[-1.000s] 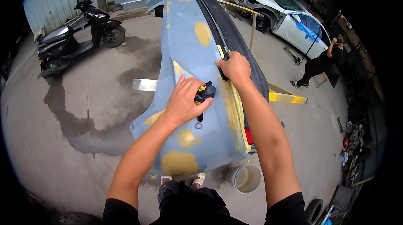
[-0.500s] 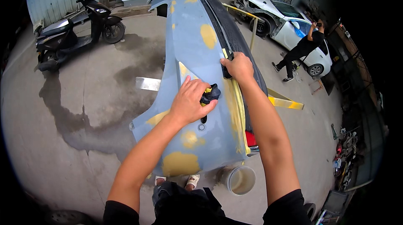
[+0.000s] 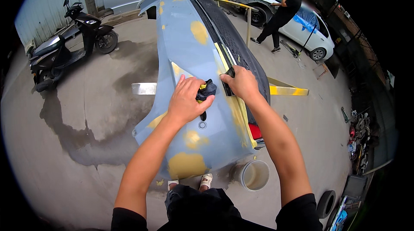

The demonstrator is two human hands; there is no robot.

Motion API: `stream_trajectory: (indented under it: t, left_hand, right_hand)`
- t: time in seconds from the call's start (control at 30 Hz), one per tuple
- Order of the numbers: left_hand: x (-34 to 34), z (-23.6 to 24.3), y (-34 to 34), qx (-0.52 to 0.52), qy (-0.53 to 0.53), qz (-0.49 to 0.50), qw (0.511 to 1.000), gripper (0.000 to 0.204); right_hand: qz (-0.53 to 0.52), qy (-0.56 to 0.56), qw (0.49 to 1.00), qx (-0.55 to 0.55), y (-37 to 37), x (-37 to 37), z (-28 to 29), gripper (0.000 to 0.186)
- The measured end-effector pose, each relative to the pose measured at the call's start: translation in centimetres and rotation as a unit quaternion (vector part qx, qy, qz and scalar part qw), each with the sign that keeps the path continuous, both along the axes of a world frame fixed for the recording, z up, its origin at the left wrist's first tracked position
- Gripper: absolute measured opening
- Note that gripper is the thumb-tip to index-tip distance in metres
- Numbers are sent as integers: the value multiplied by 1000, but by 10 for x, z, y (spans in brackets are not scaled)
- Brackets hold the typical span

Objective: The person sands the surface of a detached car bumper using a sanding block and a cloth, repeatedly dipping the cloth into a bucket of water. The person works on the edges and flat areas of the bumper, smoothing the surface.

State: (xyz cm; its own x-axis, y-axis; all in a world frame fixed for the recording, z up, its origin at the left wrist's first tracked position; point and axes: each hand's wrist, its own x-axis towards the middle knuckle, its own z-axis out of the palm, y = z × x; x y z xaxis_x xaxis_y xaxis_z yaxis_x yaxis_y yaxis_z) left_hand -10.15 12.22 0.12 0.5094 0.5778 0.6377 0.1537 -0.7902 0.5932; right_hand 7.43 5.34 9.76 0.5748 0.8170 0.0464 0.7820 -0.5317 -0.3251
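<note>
A grey body panel (image 3: 180, 37) with yellowish patches, pale masking tape (image 3: 250, 135) and a dark trim edge (image 3: 244, 52) lies before me. My left hand (image 3: 185, 99) rests on its middle, fingers curled round a crumpled dark cloth (image 3: 208, 90) with yellow material under it. Just right of that, my right hand (image 3: 240, 83) grips a long black block (image 3: 227, 88) against the taped seam beside the trim; the block is partly hidden by the fingers.
A yellow stand (image 3: 290, 89) holds the panel. A bucket (image 3: 260, 164) stands near my feet. A black scooter (image 3: 77, 58) is at left. A person in black (image 3: 280, 15) holds a phone near a white car (image 3: 321, 41). A tyre (image 3: 326, 204) and piled parts (image 3: 359, 140) lie right.
My right hand with the black block has slid down the seam toward me, uncovering more tape above it. The other person has walked leftward and farther away along the white car.
</note>
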Motion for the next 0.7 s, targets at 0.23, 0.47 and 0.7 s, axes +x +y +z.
stream_trajectory:
  t: [0.23, 0.47, 0.7]
  left_hand:
    - [3, 6, -1, 18, -11, 4, 1000, 38]
    - [42, 35, 3, -24, -6, -39, 999, 28]
    - [103, 36, 3, 146, -25, -64, 987, 18]
  right_hand:
    - [-31, 32, 998, 40, -121, -20, -38, 59]
    - [-130, 90, 984, 82, -235, -44, -101, 46]
    - [-346, 184, 905, 167, -358, -90, -167, 35]
